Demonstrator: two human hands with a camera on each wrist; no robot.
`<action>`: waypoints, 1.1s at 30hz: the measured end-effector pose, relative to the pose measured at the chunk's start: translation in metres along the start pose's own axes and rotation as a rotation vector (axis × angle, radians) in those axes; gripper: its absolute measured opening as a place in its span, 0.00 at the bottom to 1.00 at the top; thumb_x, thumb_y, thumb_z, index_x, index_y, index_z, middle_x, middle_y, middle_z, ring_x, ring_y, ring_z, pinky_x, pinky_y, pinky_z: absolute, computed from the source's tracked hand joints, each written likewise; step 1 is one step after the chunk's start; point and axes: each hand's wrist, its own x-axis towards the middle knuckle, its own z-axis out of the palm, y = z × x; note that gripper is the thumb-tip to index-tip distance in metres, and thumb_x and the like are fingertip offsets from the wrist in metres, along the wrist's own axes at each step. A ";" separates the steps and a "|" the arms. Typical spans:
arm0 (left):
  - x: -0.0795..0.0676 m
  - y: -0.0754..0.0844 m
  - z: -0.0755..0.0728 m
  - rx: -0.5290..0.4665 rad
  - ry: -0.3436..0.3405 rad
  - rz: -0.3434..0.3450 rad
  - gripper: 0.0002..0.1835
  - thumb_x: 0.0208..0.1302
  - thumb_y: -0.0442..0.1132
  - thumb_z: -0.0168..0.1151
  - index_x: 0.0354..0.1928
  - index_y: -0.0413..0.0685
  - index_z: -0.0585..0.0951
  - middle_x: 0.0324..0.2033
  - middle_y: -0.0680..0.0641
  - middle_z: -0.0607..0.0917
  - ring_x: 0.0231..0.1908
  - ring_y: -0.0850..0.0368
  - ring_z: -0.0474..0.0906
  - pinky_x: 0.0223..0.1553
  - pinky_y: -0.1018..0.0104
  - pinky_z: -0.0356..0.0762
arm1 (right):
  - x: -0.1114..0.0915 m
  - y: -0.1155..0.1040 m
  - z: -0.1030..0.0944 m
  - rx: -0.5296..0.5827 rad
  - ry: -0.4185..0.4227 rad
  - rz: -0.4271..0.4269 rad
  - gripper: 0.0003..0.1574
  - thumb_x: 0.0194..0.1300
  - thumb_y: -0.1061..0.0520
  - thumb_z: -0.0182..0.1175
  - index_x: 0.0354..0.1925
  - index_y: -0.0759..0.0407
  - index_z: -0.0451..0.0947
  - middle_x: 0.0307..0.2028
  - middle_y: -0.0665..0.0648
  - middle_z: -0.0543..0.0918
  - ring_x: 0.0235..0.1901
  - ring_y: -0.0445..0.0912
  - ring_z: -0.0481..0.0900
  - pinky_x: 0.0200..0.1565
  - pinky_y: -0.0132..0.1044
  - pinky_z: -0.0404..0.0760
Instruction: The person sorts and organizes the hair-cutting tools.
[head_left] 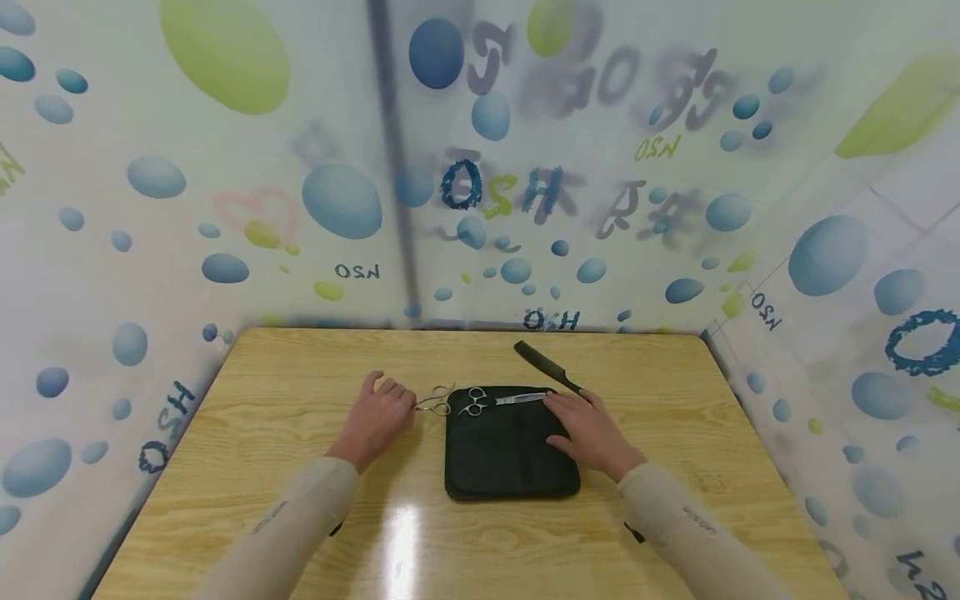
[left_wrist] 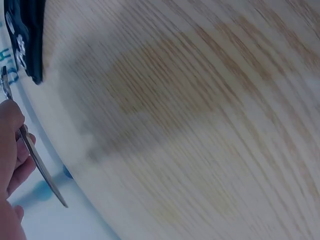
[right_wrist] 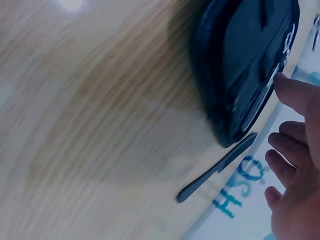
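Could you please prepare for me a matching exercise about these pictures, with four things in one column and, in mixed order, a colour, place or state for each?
1. comb
2. case
3. left hand
4. table

A. pinching hairdressing scissors
B. light wood grain
C. lying beyond the case
D. black, with a second pair of hairdressing scissors on it

Pairs: 1-C; 2-D; 3-A; 4-B

Case (head_left: 502, 454): solid black | Scissors (head_left: 519, 399), both pairs: silver, metallic | Comb (head_left: 542, 360): plain black | Surface (head_left: 300, 375): light yellow-brown, streaked wood grain | Sleeves (head_left: 292, 517): off-white, small dark lettering | Walls (head_left: 330, 125): white ground, scattered blue and lime-green ovals, blue and green lettering, blurred grey characters, faint pink heart outline
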 end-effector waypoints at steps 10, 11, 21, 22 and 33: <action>0.020 0.032 0.004 -0.013 0.174 0.107 0.05 0.60 0.40 0.62 0.29 0.47 0.81 0.26 0.50 0.84 0.33 0.52 0.78 0.58 0.43 0.72 | 0.016 -0.025 -0.003 -0.047 0.043 -0.030 0.43 0.62 0.40 0.65 0.69 0.56 0.67 0.67 0.56 0.73 0.67 0.52 0.69 0.70 0.59 0.58; 0.021 0.036 0.005 -0.013 0.186 0.120 0.05 0.59 0.39 0.61 0.28 0.47 0.80 0.26 0.50 0.84 0.33 0.52 0.78 0.58 0.43 0.72 | 0.017 -0.028 -0.003 -0.047 0.051 -0.033 0.43 0.62 0.40 0.65 0.68 0.56 0.67 0.67 0.56 0.73 0.67 0.52 0.69 0.70 0.59 0.58; 0.039 0.074 -0.001 0.030 0.086 0.158 0.06 0.64 0.43 0.61 0.32 0.50 0.82 0.31 0.51 0.86 0.38 0.54 0.79 0.64 0.45 0.68 | 0.024 -0.046 0.002 -0.028 0.089 -0.092 0.47 0.56 0.37 0.69 0.67 0.56 0.69 0.63 0.57 0.76 0.65 0.53 0.71 0.70 0.57 0.58; 0.040 0.077 -0.002 0.028 0.085 0.158 0.06 0.63 0.43 0.61 0.32 0.51 0.82 0.31 0.51 0.86 0.38 0.54 0.79 0.64 0.45 0.68 | 0.024 -0.046 0.002 -0.031 0.095 -0.095 0.47 0.55 0.37 0.69 0.67 0.56 0.69 0.63 0.56 0.76 0.64 0.53 0.71 0.70 0.56 0.59; 0.046 0.093 -0.005 0.039 -0.009 0.177 0.07 0.66 0.45 0.60 0.38 0.51 0.82 0.37 0.51 0.87 0.45 0.53 0.80 0.67 0.46 0.65 | 0.023 -0.043 0.011 -0.068 0.119 -0.097 0.44 0.55 0.36 0.69 0.64 0.54 0.72 0.56 0.55 0.81 0.58 0.53 0.76 0.69 0.57 0.59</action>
